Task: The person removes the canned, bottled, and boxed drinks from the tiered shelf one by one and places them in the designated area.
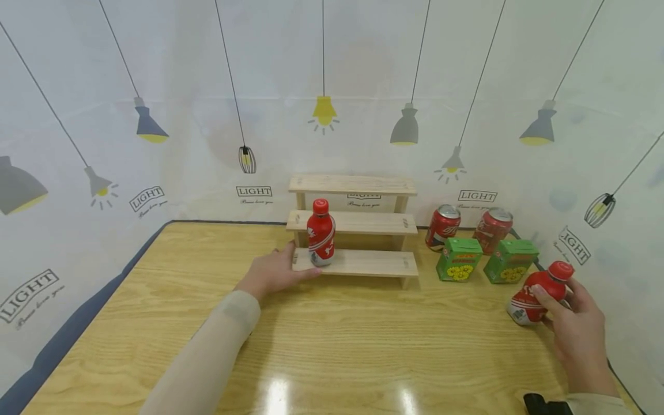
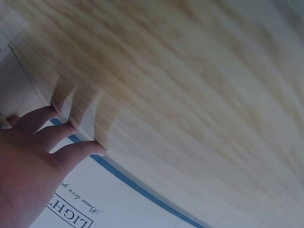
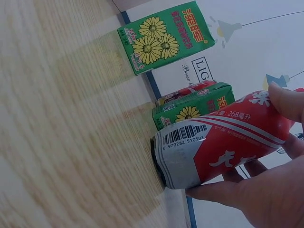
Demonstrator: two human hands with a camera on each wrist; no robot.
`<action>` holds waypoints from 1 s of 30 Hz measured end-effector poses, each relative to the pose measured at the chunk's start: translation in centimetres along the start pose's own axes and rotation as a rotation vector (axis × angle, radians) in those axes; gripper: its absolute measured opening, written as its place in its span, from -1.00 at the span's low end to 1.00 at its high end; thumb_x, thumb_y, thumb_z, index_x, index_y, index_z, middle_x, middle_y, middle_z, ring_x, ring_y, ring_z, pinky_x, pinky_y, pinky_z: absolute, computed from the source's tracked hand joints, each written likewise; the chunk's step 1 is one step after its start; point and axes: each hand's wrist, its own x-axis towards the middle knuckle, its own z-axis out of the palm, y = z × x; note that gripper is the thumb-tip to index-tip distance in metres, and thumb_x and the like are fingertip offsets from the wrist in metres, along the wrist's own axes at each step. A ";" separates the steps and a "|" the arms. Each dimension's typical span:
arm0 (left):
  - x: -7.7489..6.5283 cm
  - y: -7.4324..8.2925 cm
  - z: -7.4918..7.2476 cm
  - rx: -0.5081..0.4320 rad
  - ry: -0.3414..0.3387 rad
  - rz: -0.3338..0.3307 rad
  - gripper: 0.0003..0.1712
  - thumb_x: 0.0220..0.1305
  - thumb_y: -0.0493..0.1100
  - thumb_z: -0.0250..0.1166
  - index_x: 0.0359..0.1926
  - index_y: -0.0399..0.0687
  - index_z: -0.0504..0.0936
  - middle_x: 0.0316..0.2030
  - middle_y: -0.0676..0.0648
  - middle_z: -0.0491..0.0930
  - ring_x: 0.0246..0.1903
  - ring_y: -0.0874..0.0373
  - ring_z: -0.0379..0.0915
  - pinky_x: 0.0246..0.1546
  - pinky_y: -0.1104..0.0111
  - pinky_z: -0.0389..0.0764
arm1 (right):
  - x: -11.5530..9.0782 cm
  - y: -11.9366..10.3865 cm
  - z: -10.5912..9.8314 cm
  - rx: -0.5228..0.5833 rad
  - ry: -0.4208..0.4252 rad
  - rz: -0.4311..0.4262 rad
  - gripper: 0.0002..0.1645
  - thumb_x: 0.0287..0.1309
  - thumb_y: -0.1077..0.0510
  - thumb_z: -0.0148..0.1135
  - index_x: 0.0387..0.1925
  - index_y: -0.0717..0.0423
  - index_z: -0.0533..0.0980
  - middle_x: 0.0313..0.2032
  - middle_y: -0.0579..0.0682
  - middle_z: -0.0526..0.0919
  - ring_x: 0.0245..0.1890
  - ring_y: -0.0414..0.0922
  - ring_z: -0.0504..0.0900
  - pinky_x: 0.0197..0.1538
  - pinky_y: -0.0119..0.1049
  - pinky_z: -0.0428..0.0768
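Note:
A small three-step wooden shelf point(image 1: 363, 262) stands at the back middle of the table. Upright on the left part of its lowest step is a red bottle point(image 1: 321, 236). My left hand point(image 1: 272, 271) is at the left end of that step, its thumb stretched along the front edge below the bottle. In the left wrist view, several outstretched fingers point(image 2: 78, 151) reach down to the tabletop. At the right, my right hand point(image 1: 578, 323) grips a second red bottle point(image 1: 536, 294) around its upper body. This bottle leans; whether its base touches the table I cannot tell.
Two red cans point(image 1: 443, 227) stand behind two green drink cartons point(image 1: 459, 260), right of the shelf. A white wall sheet point(image 1: 363, 75) with printed lamps rises behind and at both sides. A black object point(image 1: 547, 405) shows by the right wrist.

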 end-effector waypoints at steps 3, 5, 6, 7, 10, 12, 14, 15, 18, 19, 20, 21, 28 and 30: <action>0.0 -0.1 0.1 0.001 -0.002 -0.004 0.60 -0.08 0.97 -0.07 0.71 -0.03 0.03 0.57 -0.21 0.36 0.55 -0.39 0.28 0.45 -0.26 0.45 | 0.0 0.0 0.1 -0.002 0.004 0.004 -0.09 0.52 -0.07 0.23 0.68 -0.53 0.01 0.74 -0.14 -0.05 0.73 0.01 -0.01 0.63 0.35 0.15; 0.0 -0.1 0.1 0.003 -0.004 -0.006 0.61 -0.09 0.98 -0.09 0.72 -0.02 0.02 0.58 -0.21 0.35 0.55 -0.39 0.27 0.45 -0.26 0.45 | 0.0 -0.1 0.1 -0.005 0.006 0.007 -0.09 0.52 -0.08 0.23 0.68 -0.53 0.00 0.74 -0.13 -0.05 0.73 0.01 -0.01 0.63 0.34 0.15; 0.0 -0.2 0.1 0.005 -0.006 -0.005 0.62 -0.10 0.98 -0.10 0.72 -0.02 0.02 0.58 -0.21 0.35 0.55 -0.40 0.26 0.45 -0.26 0.45 | 0.0 -0.1 0.1 -0.006 0.006 0.009 -0.09 0.52 -0.08 0.23 0.68 -0.53 0.00 0.74 -0.13 -0.06 0.73 0.02 -0.01 0.64 0.34 0.15; 0.0 -0.2 0.1 0.004 -0.007 -0.008 0.63 -0.11 0.99 -0.10 0.72 -0.01 0.01 0.58 -0.21 0.34 0.55 -0.40 0.25 0.46 -0.26 0.45 | -0.1 -0.1 0.1 -0.007 0.007 0.011 -0.09 0.52 -0.08 0.22 0.68 -0.53 0.00 0.74 -0.13 -0.06 0.74 0.03 -0.02 0.64 0.34 0.15; 0.0 -0.2 0.1 0.003 -0.007 -0.010 0.63 -0.11 0.99 -0.10 0.72 -0.01 0.00 0.58 -0.22 0.34 0.55 -0.40 0.25 0.45 -0.26 0.45 | -0.1 0.0 0.0 -0.014 0.006 0.010 -0.08 0.51 -0.09 0.24 0.68 -0.53 -0.01 0.74 -0.12 -0.07 0.74 0.05 -0.04 0.64 0.35 0.13; 0.0 -0.1 0.1 0.004 -0.003 -0.011 0.63 -0.11 0.99 -0.10 0.72 -0.01 0.01 0.58 -0.22 0.35 0.55 -0.40 0.27 0.45 -0.26 0.45 | -0.1 0.0 0.0 -0.011 0.006 0.006 -0.06 0.49 -0.12 0.26 0.68 -0.53 0.00 0.74 -0.12 -0.07 0.74 0.04 -0.03 0.64 0.35 0.13; -0.1 -0.1 0.1 0.006 0.004 -0.011 0.62 -0.10 0.98 -0.10 0.72 -0.01 0.01 0.57 -0.22 0.36 0.54 -0.39 0.28 0.44 -0.26 0.46 | -0.1 0.0 0.0 -0.010 0.004 0.003 -0.05 0.47 -0.13 0.28 0.68 -0.53 0.00 0.74 -0.12 -0.07 0.74 0.02 -0.03 0.64 0.35 0.12; -0.1 -0.1 0.1 0.005 0.005 -0.011 0.61 -0.09 0.98 -0.09 0.72 -0.01 0.01 0.57 -0.22 0.36 0.54 -0.39 0.28 0.44 -0.26 0.46 | -0.1 0.0 0.0 -0.008 0.004 0.002 -0.04 0.46 -0.15 0.29 0.68 -0.53 0.01 0.74 -0.13 -0.06 0.74 0.01 -0.02 0.64 0.34 0.12; -0.3 0.0 0.0 0.002 0.002 -0.010 0.60 -0.07 0.97 -0.08 0.72 -0.01 0.00 0.58 -0.22 0.34 0.56 -0.40 0.25 0.46 -0.28 0.44 | -0.1 0.1 -0.1 -0.003 0.003 0.003 -0.06 0.48 -0.12 0.27 0.68 -0.54 0.01 0.74 -0.13 -0.06 0.72 -0.03 0.01 0.65 0.33 0.12; -0.3 0.1 0.0 0.000 0.000 -0.013 0.61 -0.08 0.97 -0.09 0.73 0.00 -0.01 0.59 -0.22 0.33 0.56 -0.40 0.23 0.47 -0.28 0.42 | -0.1 0.1 -0.1 -0.003 0.003 0.003 -0.07 0.49 -0.11 0.27 0.68 -0.54 0.01 0.74 -0.13 -0.05 0.71 -0.03 0.02 0.65 0.33 0.13; -0.2 0.1 0.0 -0.001 -0.003 -0.016 0.61 -0.09 0.98 -0.09 0.73 0.01 -0.01 0.59 -0.21 0.32 0.57 -0.40 0.22 0.47 -0.27 0.41 | -0.2 0.1 -0.1 -0.002 0.003 0.003 -0.07 0.50 -0.10 0.26 0.68 -0.53 0.01 0.74 -0.13 -0.05 0.71 -0.03 0.02 0.65 0.34 0.13; -0.2 0.0 0.0 -0.002 -0.005 -0.018 0.62 -0.10 0.98 -0.10 0.73 0.01 -0.02 0.60 -0.21 0.31 0.57 -0.39 0.21 0.48 -0.27 0.41 | -0.2 0.1 -0.1 0.003 0.005 0.002 -0.07 0.49 -0.11 0.27 0.68 -0.53 0.02 0.74 -0.14 -0.05 0.72 -0.03 0.01 0.66 0.33 0.11; 0.0 -0.2 0.1 -0.010 -0.010 -0.024 0.66 -0.16 1.01 -0.10 0.73 0.01 -0.02 0.60 -0.19 0.32 0.57 -0.39 0.22 0.48 -0.27 0.41 | 0.0 -1.1 -0.9 -0.144 -0.070 -0.081 0.03 0.51 -0.16 0.24 0.71 -0.49 -0.17 0.75 -0.11 -0.23 0.76 0.11 -0.20 0.74 0.17 -0.07; 0.1 -0.1 0.1 -0.014 -0.009 -0.025 0.66 -0.16 1.01 -0.10 0.73 0.02 -0.01 0.59 -0.19 0.33 0.57 -0.38 0.23 0.47 -0.28 0.41 | 0.2 -1.8 -1.3 -0.196 -0.102 -0.127 0.06 0.53 -0.17 0.21 0.72 -0.47 -0.25 0.75 -0.05 -0.30 0.75 0.17 -0.22 0.72 0.21 -0.06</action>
